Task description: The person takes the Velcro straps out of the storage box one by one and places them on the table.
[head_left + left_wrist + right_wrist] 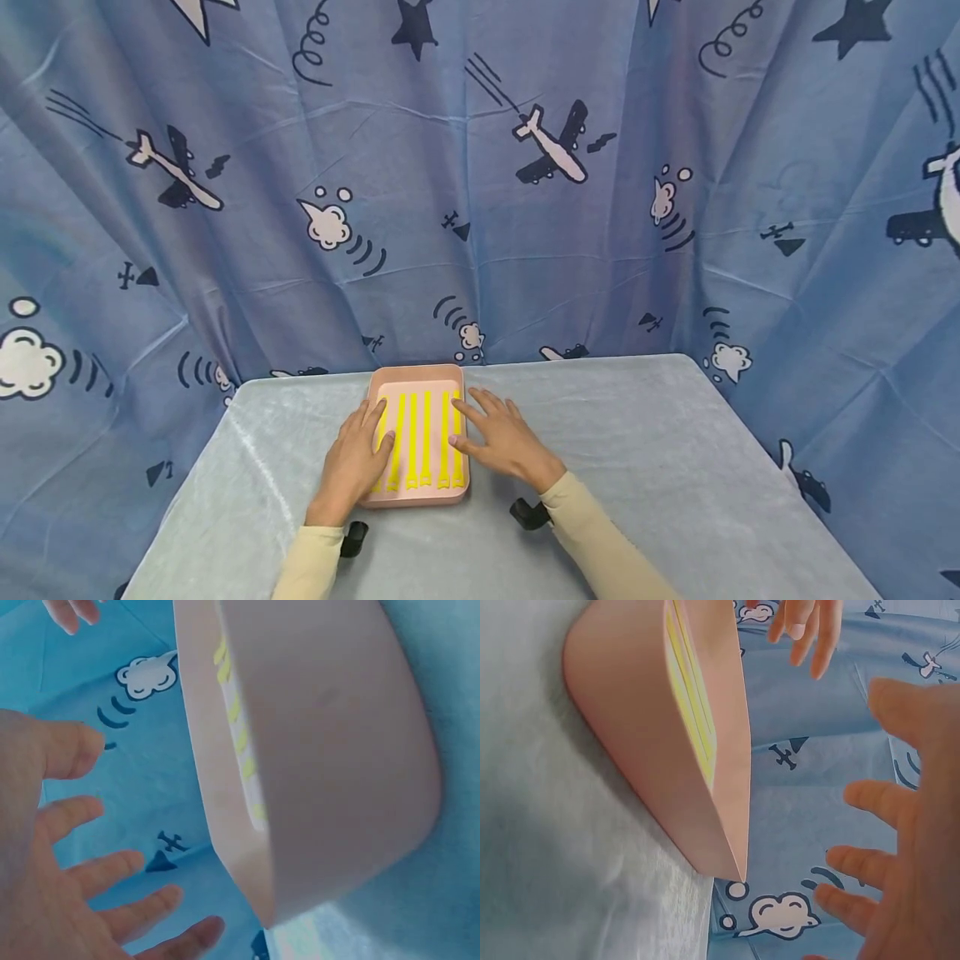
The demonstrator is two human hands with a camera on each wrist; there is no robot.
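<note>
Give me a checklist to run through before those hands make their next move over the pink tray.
1. Tray rests on the table: ok.
2. Yellow strips lie inside the tray: ok.
3. Left hand holds nothing: ok.
4. Right hand holds nothing: ok.
5. Tray gripped, if lifting is next: not ok; neither hand holds it.
6. Strips loose rather than stuck down: cannot tell.

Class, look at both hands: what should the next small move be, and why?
Probably lower the left hand and right hand to the long sides of the pink tray: both hover open at those sides, apart from it, and yellow strips lie inside.
</note>
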